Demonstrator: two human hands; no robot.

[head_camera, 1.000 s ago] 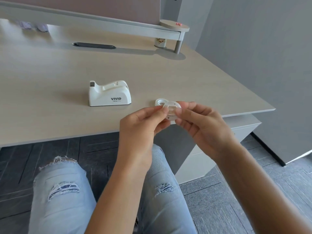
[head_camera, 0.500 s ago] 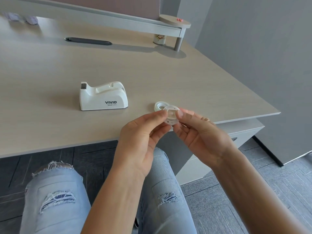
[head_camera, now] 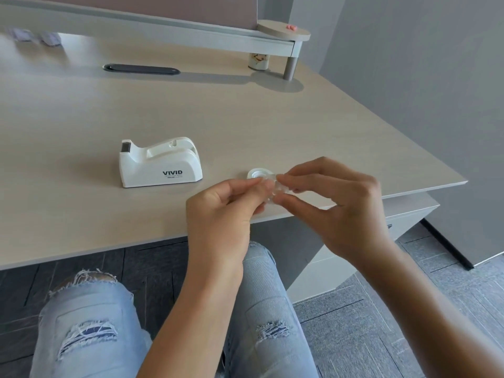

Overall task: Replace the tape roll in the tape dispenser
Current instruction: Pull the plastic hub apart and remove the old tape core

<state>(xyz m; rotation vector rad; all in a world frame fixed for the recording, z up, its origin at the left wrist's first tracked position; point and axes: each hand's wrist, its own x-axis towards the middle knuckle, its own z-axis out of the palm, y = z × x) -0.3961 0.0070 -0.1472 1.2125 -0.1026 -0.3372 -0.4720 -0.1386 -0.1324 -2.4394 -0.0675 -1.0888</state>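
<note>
A white tape dispenser [head_camera: 160, 162] marked VIVID stands on the desk [head_camera: 272, 126], its roll slot empty. Both hands hover over the desk's front edge. My left hand [head_camera: 221, 211] and my right hand [head_camera: 335, 203] pinch a small clear tape roll on a white core [head_camera: 275, 190] between their fingertips; it is blurred. Just behind the fingers, a second small white tape roll [head_camera: 257, 173] lies flat on the desk, partly hidden.
A raised shelf [head_camera: 169, 31] runs along the back of the desk, with a small jar [head_camera: 258, 61] under its right end. A dark cable slot [head_camera: 141, 69] sits in the desk. A grey wall [head_camera: 422, 77] stands to the right. My knees are below.
The held roll has turned between the fingertips and now looks blurred. Both hands stay at the front edge. The camera view has shifted slightly.
</note>
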